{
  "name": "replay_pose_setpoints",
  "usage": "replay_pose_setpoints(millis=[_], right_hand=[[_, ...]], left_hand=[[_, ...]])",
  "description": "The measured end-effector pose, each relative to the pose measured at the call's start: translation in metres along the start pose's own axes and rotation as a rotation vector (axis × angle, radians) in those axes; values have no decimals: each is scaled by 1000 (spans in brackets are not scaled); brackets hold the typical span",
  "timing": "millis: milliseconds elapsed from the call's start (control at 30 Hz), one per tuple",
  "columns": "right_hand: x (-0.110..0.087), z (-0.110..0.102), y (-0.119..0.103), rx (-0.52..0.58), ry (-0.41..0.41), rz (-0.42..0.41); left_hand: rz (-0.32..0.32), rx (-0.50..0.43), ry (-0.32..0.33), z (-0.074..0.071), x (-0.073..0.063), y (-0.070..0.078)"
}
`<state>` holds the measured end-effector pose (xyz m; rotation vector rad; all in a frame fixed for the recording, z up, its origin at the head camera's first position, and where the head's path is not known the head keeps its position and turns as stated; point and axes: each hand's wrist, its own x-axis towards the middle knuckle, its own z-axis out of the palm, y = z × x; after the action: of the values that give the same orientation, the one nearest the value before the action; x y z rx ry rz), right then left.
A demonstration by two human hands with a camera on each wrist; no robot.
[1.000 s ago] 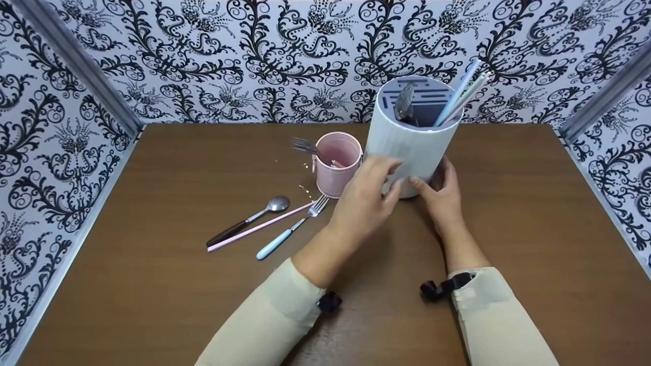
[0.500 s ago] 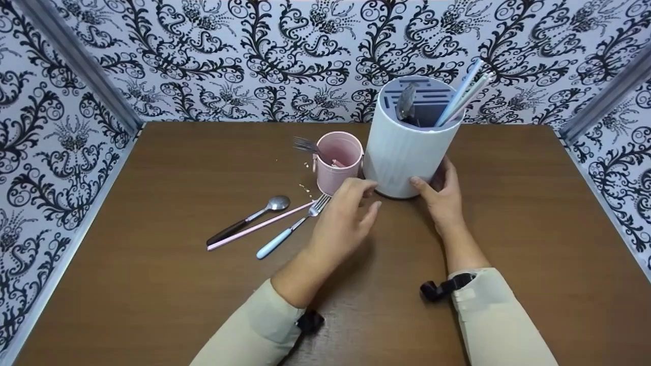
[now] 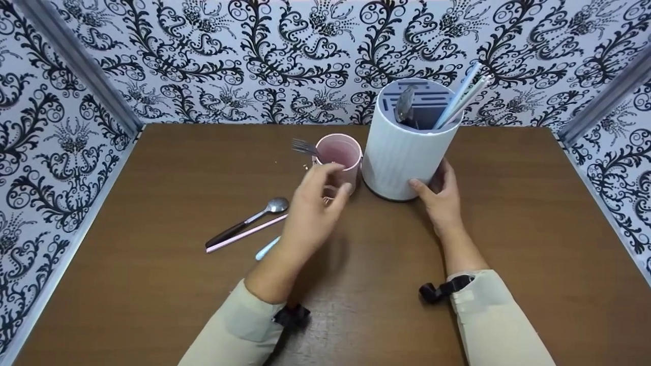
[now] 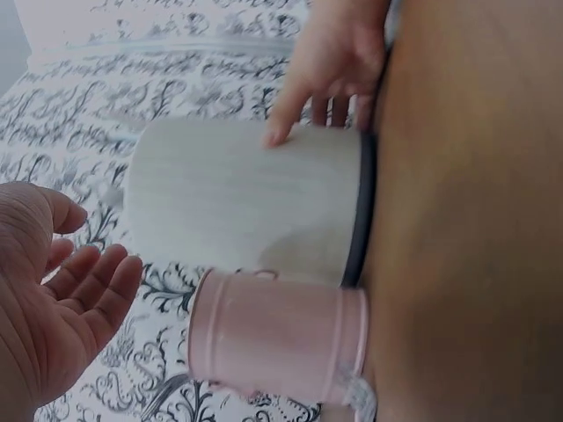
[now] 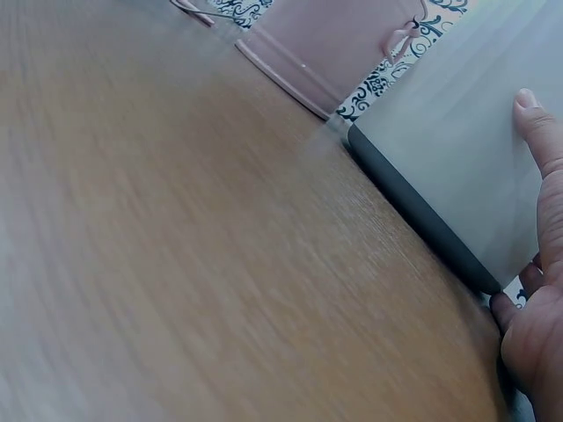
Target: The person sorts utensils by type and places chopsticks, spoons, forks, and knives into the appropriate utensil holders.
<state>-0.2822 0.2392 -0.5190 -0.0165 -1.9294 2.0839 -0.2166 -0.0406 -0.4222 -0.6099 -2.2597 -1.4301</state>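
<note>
My left hand hovers with bent, spread fingers in front of the small pink bucket, holding nothing; the left wrist view shows its palm bare. A fork leans out of the bucket toward the left. My right hand grips the lower right side of the white utensil holder, thumb in front and fingers mostly hidden behind. From the holder's slotted top rise a spoon and pale chopsticks.
Left of my left hand lie a dark-handled spoon, a pink chopstick and a fork with a light blue handle, its head covered by the hand. A patterned wall closes off the table's back edge.
My left hand has left the holder's front and moved leftward to stand before the pink bucket, covering the blue fork's head. My right hand keeps its grip; the holder stays about where it was.
</note>
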Motion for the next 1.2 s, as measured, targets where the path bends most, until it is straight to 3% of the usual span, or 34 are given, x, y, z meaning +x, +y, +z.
replay_pose_setpoints(millis=[167,400,700,1033,1200], right_hand=[[0,-1,-1,-14,-6,9],[0,-1,-1,-23,-3,13],[-1,-2,-2,-32,-11,11],[-3,-4,-2,-78,-5,30],[-5,-4,-3,-95,1,41]], left_hand=[[-62,-41,-1,-12,0,-6],[-93,88,-56,-24,-3,-16],[-230,307,-220,-31,-10,-27],[-319,464,-360,-42,-11,-38],[-349,562,-464,-45,-15,-46]])
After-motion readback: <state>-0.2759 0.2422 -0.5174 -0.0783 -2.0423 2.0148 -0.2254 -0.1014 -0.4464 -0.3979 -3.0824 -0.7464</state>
